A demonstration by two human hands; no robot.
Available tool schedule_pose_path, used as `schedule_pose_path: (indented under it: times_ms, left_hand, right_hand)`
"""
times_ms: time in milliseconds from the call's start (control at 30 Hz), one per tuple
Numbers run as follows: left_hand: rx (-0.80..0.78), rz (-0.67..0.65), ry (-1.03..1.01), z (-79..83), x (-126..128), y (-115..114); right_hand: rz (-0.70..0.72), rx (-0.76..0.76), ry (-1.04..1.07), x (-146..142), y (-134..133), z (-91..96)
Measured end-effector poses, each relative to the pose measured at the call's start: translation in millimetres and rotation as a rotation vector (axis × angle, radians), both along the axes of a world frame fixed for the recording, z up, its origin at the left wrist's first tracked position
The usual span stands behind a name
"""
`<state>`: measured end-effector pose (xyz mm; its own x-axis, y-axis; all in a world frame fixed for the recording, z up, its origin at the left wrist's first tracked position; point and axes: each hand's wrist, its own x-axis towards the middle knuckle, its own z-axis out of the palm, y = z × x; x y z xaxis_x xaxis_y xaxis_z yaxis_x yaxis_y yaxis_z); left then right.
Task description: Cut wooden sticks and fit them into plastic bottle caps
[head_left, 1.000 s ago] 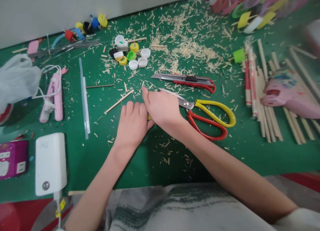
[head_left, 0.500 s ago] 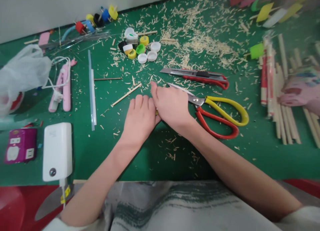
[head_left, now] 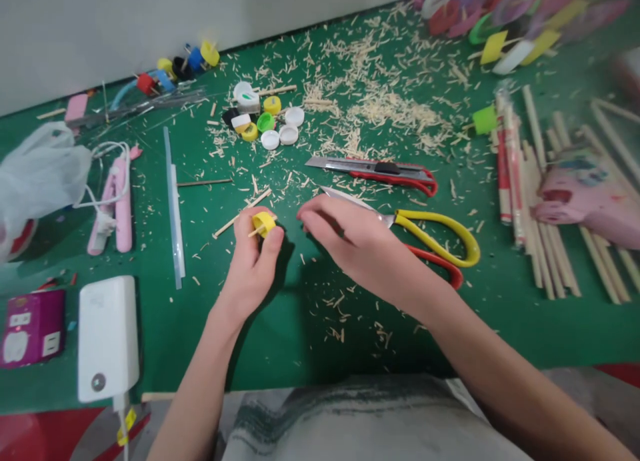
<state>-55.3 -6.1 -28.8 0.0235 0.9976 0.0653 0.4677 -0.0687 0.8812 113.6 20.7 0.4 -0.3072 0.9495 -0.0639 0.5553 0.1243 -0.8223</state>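
A green counter (head_left: 280, 328) is stretching across the whole view, littered with pale wood shavings that are lying thickest toward the far middle. At the right, a bundle of wooden sticks (head_left: 545, 201) is lying lengthwise beside a pink toy-like thing (head_left: 595, 201). At the near left, a white charger block (head_left: 107, 338) is sitting next to a purple socket (head_left: 27, 328), and a pink cabled device (head_left: 113, 204) is lying farther back. Near the centre, scissors (head_left: 435, 238) with yellow and red handles are lying just beyond the right hand, and a red utility knife (head_left: 380, 170) is resting a little farther off. A cluster of loose bottle caps (head_left: 265, 118) is waiting at the far middle.

The left hand (head_left: 253, 264) is holding a yellow cap (head_left: 263, 222) lifted off the counter, its grip pinching the cap between thumb and fingertips. A short wooden stick (head_left: 256, 230) is already passing through the cap, poking out on the left side, so the piercing looks done for this piece; many caps and sticks are lying unused, so most of the work seems to be left.

The right hand (head_left: 350, 244) is hovering just right of the cap, not touching it, its fingers loosely curled and holding nothing that shows.
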Motion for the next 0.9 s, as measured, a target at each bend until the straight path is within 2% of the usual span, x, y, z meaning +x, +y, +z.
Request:
schedule_pose_path:
  times_ms: [200, 367, 500, 667, 800, 900]
  left_hand:
    - [-0.093, -0.089, -0.17, 7.2, 3, 4]
    - [-0.104, -0.069, -0.212, 5.2, 7, 4]
    - [-0.161, -0.045, -0.124, 3.9, 7, 1]
    - [-0.168, -0.045, 0.048, 8.0, 8, -2]
    - [-0.116, -0.083, 0.134, 11.6, 8, -3]
    - [-0.073, -0.137, 0.184, 11.2, 6, -4]
  right_hand:
    - [0.052, -0.045, 0.163, 0, -4, -6.2]
    - [0.073, -0.044, 0.132, 1, 1, -2.5]
    - [0.169, -0.04, 0.031, 6, 6, 1.8]
    - [0.322, 0.106, -0.014, 11, 6, -0.5]
    - [0.347, 0.158, -0.02, 10, 0, -3.6]
    - [0.304, 0.136, -0.011, 9, -5, -4.7]
